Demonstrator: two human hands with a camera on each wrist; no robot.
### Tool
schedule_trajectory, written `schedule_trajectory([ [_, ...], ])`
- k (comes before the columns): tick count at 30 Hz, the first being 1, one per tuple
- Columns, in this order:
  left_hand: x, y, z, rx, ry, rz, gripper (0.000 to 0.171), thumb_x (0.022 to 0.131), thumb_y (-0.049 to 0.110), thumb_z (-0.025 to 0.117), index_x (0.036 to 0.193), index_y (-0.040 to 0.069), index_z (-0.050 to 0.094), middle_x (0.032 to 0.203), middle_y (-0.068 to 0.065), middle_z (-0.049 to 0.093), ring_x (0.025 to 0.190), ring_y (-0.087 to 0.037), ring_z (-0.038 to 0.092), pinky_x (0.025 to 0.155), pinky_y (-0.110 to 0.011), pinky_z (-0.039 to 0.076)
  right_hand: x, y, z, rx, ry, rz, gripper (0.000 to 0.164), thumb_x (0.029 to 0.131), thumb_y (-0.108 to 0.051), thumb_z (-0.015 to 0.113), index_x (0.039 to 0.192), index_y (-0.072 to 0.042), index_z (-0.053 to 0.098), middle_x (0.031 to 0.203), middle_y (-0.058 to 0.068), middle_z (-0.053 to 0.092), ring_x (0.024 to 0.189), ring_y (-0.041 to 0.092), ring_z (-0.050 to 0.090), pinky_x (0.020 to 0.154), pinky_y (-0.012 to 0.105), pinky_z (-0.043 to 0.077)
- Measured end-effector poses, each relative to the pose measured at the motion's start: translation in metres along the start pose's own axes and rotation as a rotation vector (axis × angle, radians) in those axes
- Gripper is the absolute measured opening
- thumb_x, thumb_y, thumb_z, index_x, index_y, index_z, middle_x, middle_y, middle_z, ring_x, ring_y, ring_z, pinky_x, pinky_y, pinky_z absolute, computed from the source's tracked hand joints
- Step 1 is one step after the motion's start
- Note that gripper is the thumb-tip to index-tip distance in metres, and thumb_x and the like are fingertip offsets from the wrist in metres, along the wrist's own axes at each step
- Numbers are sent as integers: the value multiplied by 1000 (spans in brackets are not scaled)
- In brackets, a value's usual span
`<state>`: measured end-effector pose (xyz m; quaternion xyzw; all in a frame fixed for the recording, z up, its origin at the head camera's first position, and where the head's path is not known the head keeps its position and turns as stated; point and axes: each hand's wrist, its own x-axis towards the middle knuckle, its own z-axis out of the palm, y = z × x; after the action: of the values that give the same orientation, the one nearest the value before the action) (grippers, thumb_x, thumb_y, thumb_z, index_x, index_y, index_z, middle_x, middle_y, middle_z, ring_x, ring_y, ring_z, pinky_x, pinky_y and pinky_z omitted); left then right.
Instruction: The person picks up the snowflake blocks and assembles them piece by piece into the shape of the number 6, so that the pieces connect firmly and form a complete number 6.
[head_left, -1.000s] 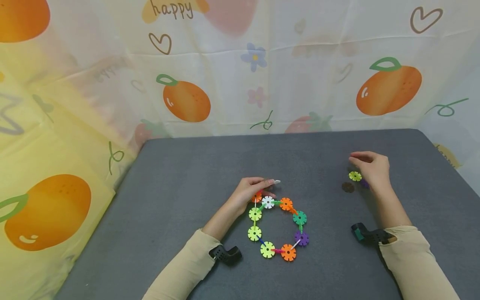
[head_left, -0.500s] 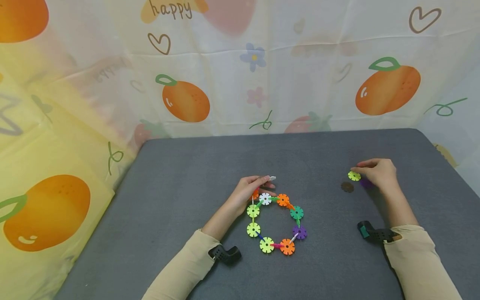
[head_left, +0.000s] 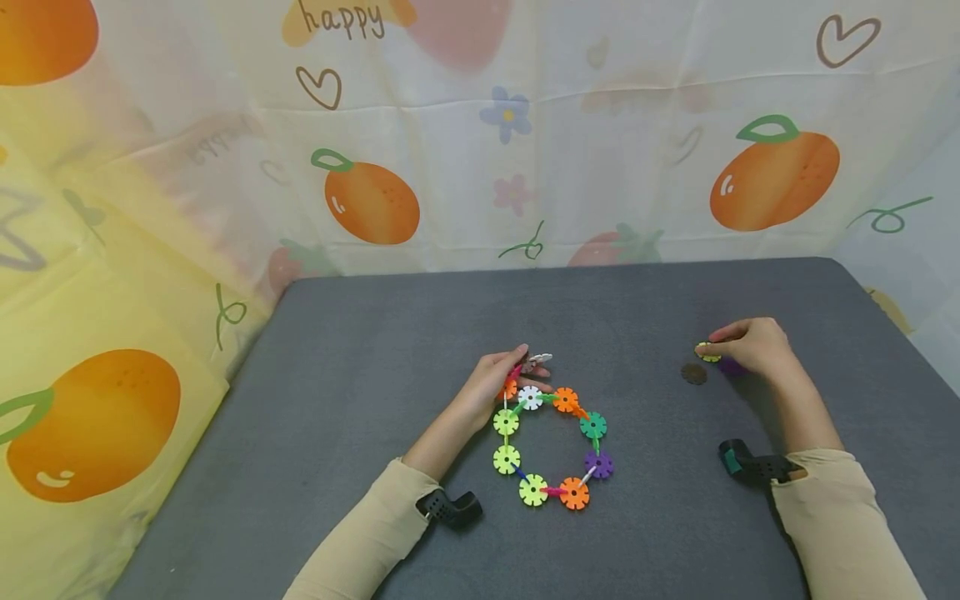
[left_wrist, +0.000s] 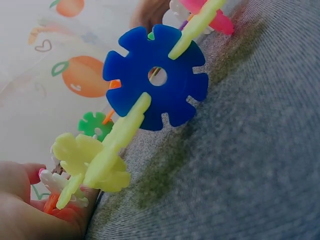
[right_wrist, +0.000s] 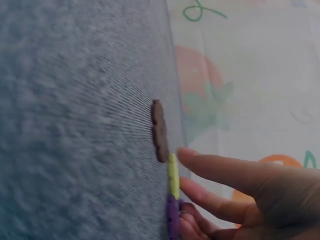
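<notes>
A ring of colourful notched plastic discs [head_left: 533, 490], slotted into one another, lies in front of my left hand [head_left: 483, 392]. That hand grips its far left corner by an orange disc [head_left: 511, 388]; a white disc [head_left: 542, 357] juts out past the fingertips. A blue disc [left_wrist: 127, 67] of the ring stands on edge, large in the left wrist view. At the right, my right hand [head_left: 759, 346] pinches a yellow-green disc [head_left: 705, 352], tilted up at one edge. A purple disc [head_left: 730, 365] shows under the fingers. A brown disc [head_left: 693, 373] lies flat beside them.
The grey table [head_left: 375, 333] runs back to a fruit-printed cloth [head_left: 600, 167]. Yellow cloth [head_left: 112, 292] hangs at the left. Black wrist cameras [head_left: 456, 510] sit on both sleeves.
My right hand has come down and nearer to the yellow-green disc, which is now tipped between thumb and fingers. The ring has shifted slightly away, and my left thumb has lifted.
</notes>
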<state>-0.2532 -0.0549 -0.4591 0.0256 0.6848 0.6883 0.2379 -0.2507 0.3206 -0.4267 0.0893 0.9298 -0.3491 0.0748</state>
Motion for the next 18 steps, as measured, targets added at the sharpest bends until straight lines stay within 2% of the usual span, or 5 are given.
schedule_trajectory([
  [4,0,0,0,-31,-9,0,45,105,37,42,120,3,66,92,0,76,85,-16,75,76,-24,56,1,1,-3,-50,-25,-58,42,85,-26,74,106,10,66,112,33,61,102,45,54,76,46,50],
  [8,1,0,0,-40,-17,1,44,105,36,43,119,2,67,90,1,76,84,-14,75,74,-23,55,2,1,-4,-45,-22,-50,42,84,-25,75,102,11,64,101,28,62,92,38,56,68,35,48],
  [14,0,0,-1,-31,-22,1,43,104,35,44,118,1,67,86,3,75,83,-13,75,74,-23,53,2,-3,1,79,29,-20,38,86,-26,74,102,6,58,74,-6,62,71,15,55,61,28,45],
  [18,0,1,-1,-47,-23,-9,43,104,35,46,118,0,67,86,2,75,82,-13,75,72,-22,55,1,-10,7,235,18,-58,40,90,-24,70,112,7,57,67,-18,64,61,5,58,56,26,52],
])
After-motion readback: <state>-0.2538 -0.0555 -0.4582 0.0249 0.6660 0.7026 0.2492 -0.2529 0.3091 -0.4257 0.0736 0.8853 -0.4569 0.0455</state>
